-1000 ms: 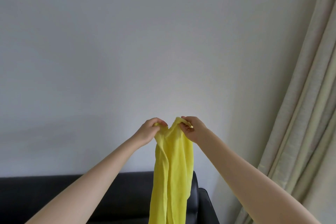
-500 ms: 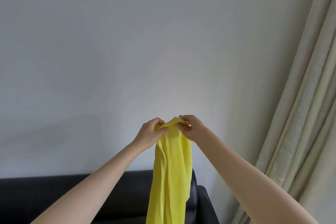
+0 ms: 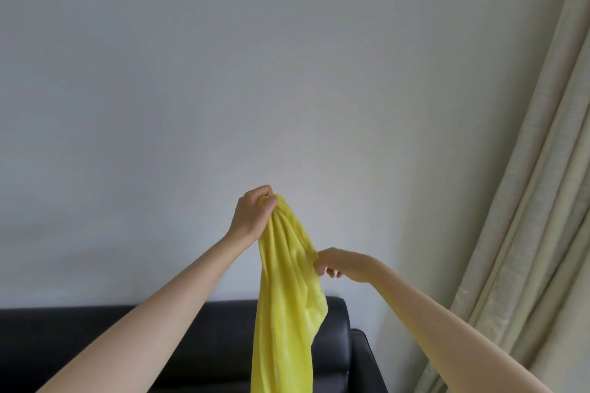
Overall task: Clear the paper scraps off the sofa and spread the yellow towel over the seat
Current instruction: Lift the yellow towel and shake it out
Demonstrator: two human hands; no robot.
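The yellow towel (image 3: 287, 303) hangs bunched and long in front of me, its lower end running off the bottom of the view. My left hand (image 3: 252, 217) grips its top in a fist, held high before the wall. My right hand (image 3: 341, 265) is lower, to the right, pinching the towel's right edge. Behind the towel stands the black sofa (image 3: 198, 348); only its backrest and right armrest show. The seat and any paper scraps are out of view.
A plain pale wall (image 3: 255, 73) fills most of the view. Beige curtains (image 3: 526, 201) hang down the right side, close to the sofa's right armrest (image 3: 364, 357).
My right hand let go of the towel's top and slid down to its right edge. My left hand kept the top bunched and rose slightly.
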